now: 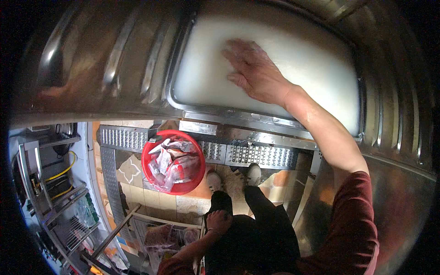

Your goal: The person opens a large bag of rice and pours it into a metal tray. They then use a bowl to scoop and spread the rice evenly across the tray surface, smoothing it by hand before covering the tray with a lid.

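My right hand point(252, 70) is stretched out over a rectangular metal basin point(177, 99) filled with cloudy whitish liquid point(319, 79). Its fingers are spread and look wet, with nothing visible between them; whether the fingertips touch the liquid is hard to tell. Low in the view, my left hand point(220, 220) rests against the dark clothing over my leg, its fingers curled. What lies under those fingers is hidden.
A red plastic bucket point(202, 161) holding crumpled plastic bags stands on the tiled floor beside a perforated metal drain cover point(257, 156). Metal shelving point(51, 220) runs along the left. Wrapped items point(163, 237) sit in a low rack. Ribbed metal surfaces point(134, 62) flank the basin.
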`<state>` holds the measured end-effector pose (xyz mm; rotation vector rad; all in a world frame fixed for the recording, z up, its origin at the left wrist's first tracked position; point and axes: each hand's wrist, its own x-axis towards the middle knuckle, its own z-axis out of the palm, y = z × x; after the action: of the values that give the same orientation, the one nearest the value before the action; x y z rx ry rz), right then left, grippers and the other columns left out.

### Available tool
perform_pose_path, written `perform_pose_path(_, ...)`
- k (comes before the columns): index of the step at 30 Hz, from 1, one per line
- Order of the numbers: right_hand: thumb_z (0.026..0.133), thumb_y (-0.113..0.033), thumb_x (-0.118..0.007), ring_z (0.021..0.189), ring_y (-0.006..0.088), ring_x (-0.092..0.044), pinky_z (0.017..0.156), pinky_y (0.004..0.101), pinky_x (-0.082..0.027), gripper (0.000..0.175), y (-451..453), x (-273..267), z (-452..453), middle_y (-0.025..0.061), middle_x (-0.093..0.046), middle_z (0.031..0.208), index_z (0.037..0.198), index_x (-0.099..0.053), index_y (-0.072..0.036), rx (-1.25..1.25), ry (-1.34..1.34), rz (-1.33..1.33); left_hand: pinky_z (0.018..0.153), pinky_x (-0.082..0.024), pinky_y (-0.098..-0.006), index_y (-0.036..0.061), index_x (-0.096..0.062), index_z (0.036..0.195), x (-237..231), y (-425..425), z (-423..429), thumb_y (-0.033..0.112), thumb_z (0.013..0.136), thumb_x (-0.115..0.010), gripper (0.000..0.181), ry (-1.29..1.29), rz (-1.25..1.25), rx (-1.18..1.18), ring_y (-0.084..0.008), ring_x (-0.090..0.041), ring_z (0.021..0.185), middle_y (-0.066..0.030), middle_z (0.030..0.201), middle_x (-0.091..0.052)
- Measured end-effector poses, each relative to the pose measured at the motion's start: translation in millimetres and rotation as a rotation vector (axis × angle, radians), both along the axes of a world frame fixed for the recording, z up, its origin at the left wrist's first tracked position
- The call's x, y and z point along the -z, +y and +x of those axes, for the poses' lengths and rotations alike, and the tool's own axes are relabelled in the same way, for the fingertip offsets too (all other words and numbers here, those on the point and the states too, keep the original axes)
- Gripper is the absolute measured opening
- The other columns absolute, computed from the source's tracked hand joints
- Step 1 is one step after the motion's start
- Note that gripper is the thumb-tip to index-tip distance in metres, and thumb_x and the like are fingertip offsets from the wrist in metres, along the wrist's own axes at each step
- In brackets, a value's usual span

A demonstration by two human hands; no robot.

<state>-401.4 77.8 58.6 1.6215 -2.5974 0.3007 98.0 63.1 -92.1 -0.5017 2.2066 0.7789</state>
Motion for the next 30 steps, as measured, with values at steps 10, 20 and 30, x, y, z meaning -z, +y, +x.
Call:
perform_pose_path(10, 0.102, -0.037, -0.040, 0.148, 0.0271, -0.015, 0.122, 0.0441, -0.010, 0.055, -30, 4, 11, 0.0135, -0.022, 0.157, 0.147, -0.034, -0.005, -0.047, 0.001, 0.067, 0.085, -0.048, -0.0451, 0.0136, -0.068, 0.084, -3, 3, 2, 0.036, 0.081, -0.059, 0.024, 0.015, 0.018, -0.075, -0.0314, -0.063, 0.094, -0.0110, 0.093, -0.067)
perform_pose_path(20, 0.099, -0.042, -0.039, 0.145, 0.0285, -0.025, 0.117, 0.0525, -0.018, 0.053, -43, 21, 13, 0.0142, -0.036, 0.152, 0.139, -0.046, -0.008, -0.226, 0.173, -0.012, 0.087, -0.048, -0.0454, 0.0115, -0.070, 0.087, 5, 0, -1, 0.037, 0.083, -0.057, 0.029, -0.131, 0.040, -0.025, -0.0321, -0.064, 0.097, -0.0125, 0.096, -0.068)
perform_pose_path(30, 0.100, -0.050, -0.037, 0.145, 0.0306, -0.024, 0.119, 0.0482, -0.016, 0.063, -53, 12, -60, 0.0129, -0.031, 0.154, 0.149, -0.031, -0.012, 0.157, 0.033, 0.091, 0.086, -0.049, -0.0455, 0.0104, -0.071, 0.088, -9, -8, -12, 0.039, 0.082, -0.059, 0.032, -0.127, 0.060, -0.031, -0.0322, -0.065, 0.095, -0.0136, 0.095, -0.069)
